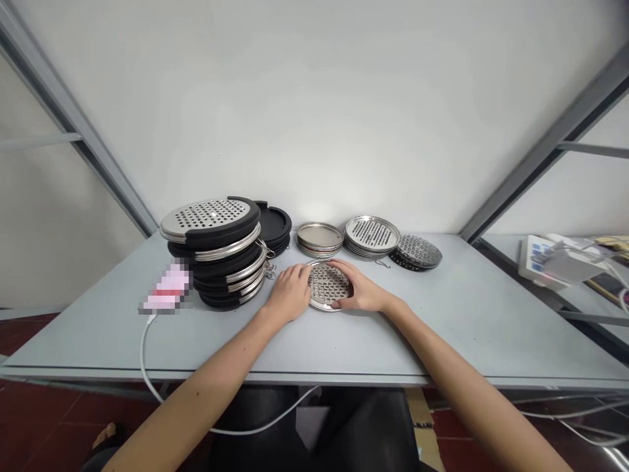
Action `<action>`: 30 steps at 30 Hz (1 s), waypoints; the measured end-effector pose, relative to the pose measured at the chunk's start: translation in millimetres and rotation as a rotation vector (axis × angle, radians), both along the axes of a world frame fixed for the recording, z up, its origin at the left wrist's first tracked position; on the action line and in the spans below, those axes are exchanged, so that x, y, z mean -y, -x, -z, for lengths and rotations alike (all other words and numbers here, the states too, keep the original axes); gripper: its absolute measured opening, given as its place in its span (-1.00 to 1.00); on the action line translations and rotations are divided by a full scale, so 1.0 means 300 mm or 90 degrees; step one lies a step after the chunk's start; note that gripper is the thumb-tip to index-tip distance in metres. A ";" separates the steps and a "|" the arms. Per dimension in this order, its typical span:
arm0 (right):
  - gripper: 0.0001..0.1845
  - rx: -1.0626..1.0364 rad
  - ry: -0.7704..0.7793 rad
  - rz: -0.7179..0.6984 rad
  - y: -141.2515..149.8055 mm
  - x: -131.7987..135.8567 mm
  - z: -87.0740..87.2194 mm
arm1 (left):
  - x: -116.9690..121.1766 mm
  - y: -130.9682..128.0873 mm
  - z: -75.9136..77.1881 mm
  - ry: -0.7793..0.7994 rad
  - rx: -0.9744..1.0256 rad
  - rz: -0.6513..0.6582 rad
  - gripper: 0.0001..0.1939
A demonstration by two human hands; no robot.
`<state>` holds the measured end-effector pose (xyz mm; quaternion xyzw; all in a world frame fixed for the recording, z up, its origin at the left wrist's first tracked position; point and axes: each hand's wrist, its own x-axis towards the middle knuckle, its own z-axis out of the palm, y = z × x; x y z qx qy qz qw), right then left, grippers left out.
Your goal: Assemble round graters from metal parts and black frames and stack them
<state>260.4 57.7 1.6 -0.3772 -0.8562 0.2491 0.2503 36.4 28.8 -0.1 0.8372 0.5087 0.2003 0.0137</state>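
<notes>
A round metal grater plate [327, 286] with raised teeth and a shiny rim lies on the table between my hands. My left hand [291, 292] is closed at its left edge, the fingers bent over the rim. On the opposite side, my right hand [361, 288] grips the rim between thumb and fingers. Behind it stand a stack of plain metal discs or rings [320, 235] and a stack of slotted grater plates [372, 235]. Darker perforated grater plates [419, 250] lie farther right.
At left rises a tall stack of black-rimmed round graters [216, 219], with black round holders [273, 226] behind it. A blurred-out pink object [168, 288] with a white cable [143, 354] lies left of it. Power strips [540, 262] sit beyond the frame at right.
</notes>
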 end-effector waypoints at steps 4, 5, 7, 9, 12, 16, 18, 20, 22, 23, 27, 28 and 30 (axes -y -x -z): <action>0.02 -0.019 0.021 0.008 0.008 0.005 -0.018 | 0.002 -0.004 -0.007 -0.001 -0.019 -0.004 -0.57; 0.01 -0.022 0.023 0.009 0.008 0.004 -0.017 | 0.003 -0.005 -0.009 -0.001 -0.025 -0.004 -0.58; -0.01 -0.026 0.024 0.005 0.007 0.000 -0.012 | 0.005 -0.008 -0.012 0.001 -0.031 -0.004 -0.61; -0.02 -0.028 0.024 0.002 0.004 -0.003 -0.007 | 0.006 -0.009 -0.012 0.004 -0.030 -0.005 -0.62; 0.00 -0.034 0.026 0.006 0.002 -0.003 -0.007 | 0.004 -0.009 -0.008 0.001 -0.030 -0.008 -0.62; 0.00 -0.064 0.039 -0.007 0.002 0.000 -0.013 | -0.004 -0.005 -0.005 -0.002 -0.020 -0.002 -0.66; 0.01 -0.080 0.056 -0.009 0.000 0.000 -0.014 | -0.007 -0.004 -0.007 -0.007 -0.004 0.000 -0.70; 0.02 -0.085 0.070 -0.007 -0.003 -0.002 -0.013 | -0.008 -0.002 -0.010 -0.014 0.010 0.001 -0.72; 0.02 -0.083 0.076 -0.010 -0.007 -0.007 -0.012 | -0.006 -0.001 -0.013 -0.016 0.025 0.004 -0.71; 0.01 -0.078 0.074 -0.014 -0.009 -0.010 -0.011 | -0.006 0.000 -0.015 -0.014 0.034 0.005 -0.69; -0.04 -0.045 0.047 -0.029 -0.018 -0.018 -0.009 | -0.004 0.007 -0.020 0.003 0.078 0.006 -0.68; -0.05 -0.041 0.044 -0.032 -0.020 -0.019 -0.010 | -0.005 0.010 -0.021 0.007 0.086 0.011 -0.66; -0.04 -0.041 0.047 -0.037 -0.022 -0.019 -0.012 | -0.008 0.016 -0.023 0.015 0.102 0.028 -0.61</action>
